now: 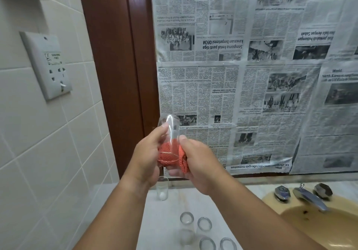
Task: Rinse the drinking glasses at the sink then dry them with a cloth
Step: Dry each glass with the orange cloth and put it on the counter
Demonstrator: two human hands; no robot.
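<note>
The glass (168, 133) sits at 1 o'clock of the left hand (147, 156) — fingers clamped round it. The right hand (197, 162) grips the orange cloth (175, 152) — pushed inside the glass.

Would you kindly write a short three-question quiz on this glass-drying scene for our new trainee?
1. True or false: the orange cloth is pushed inside the held glass.
2. Which hand grips the glass: A) left hand B) right hand?
3. Fill in: the other glasses stand on the counter to the ____ of the sink.

Key: 1 true; 2 A; 3 left.
</note>
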